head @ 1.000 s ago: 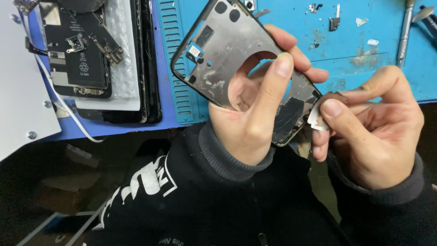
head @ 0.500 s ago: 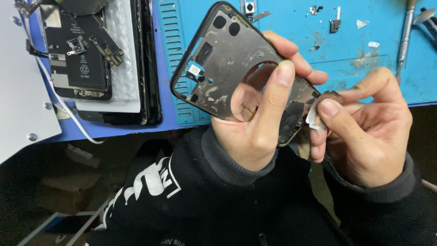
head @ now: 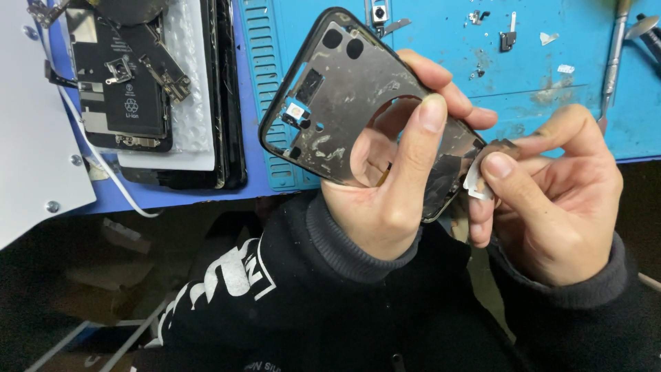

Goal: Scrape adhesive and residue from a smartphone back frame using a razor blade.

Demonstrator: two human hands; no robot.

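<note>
Blue mat (head: pixel 441 55): we see it filling the upper right of the frame, with slotted compartments along its left strip and scuffs on its surface.
White panel (head: pixel 27 138): it lies at the far left edge, tilted, with small screws along its rim.
Opened phone (head: pixel 138 89): it sits in the upper left on bubble wrap, its black battery and metal brackets showing, a white cable running under it.
Phone housing (head: pixel 330 103): we hold this stripped, dark back frame tilted above the mat at upper centre, inside face towards us, with a large round hole in the middle and two small camera holes near the top.
Left hand (head: pixel 385 200): at centre, its fingers are wrapped round the housing from behind and its thumb lies up across the inside face beside the round hole.
Right hand (head: pixel 551 200): at right centre, its thumb and forefinger are pinched together on a strip at the housing's lower right edge.
White strip (head: pixel 475 180): small, partly lifted, touching the housing's edge.
Screwdriver (head: pixel 611 48): it rests at the upper right.
Loose small parts (head: pixel 508 38): they are scattered along the top of the mat.
</note>
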